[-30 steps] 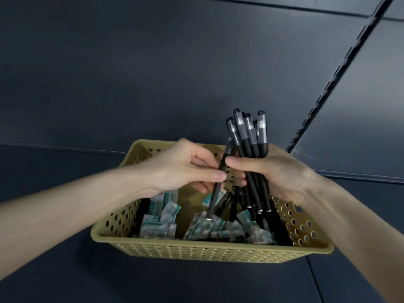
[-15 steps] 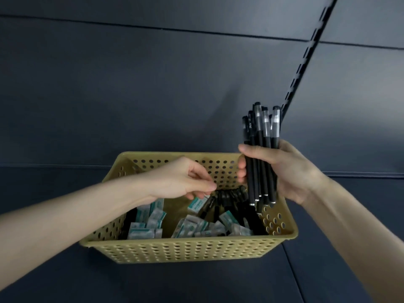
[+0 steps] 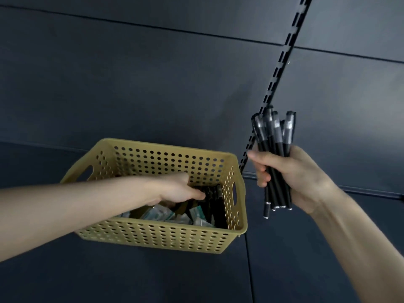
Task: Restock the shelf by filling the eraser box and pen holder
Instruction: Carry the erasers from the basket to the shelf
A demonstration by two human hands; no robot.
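Dark back panel (image 3: 153, 84) behind all. Yellow perforated basket (image 3: 153, 235) low centre. Left hand (image 3: 179, 189) inside basket, fingers down among loose black pens (image 3: 216, 206); grip hidden, cannot tell. Right hand (image 3: 299, 178) beside basket, fingers wrapped round upright pen bundle (image 3: 275, 136). Wrapped erasers (image 3: 161, 214) on basket floor.
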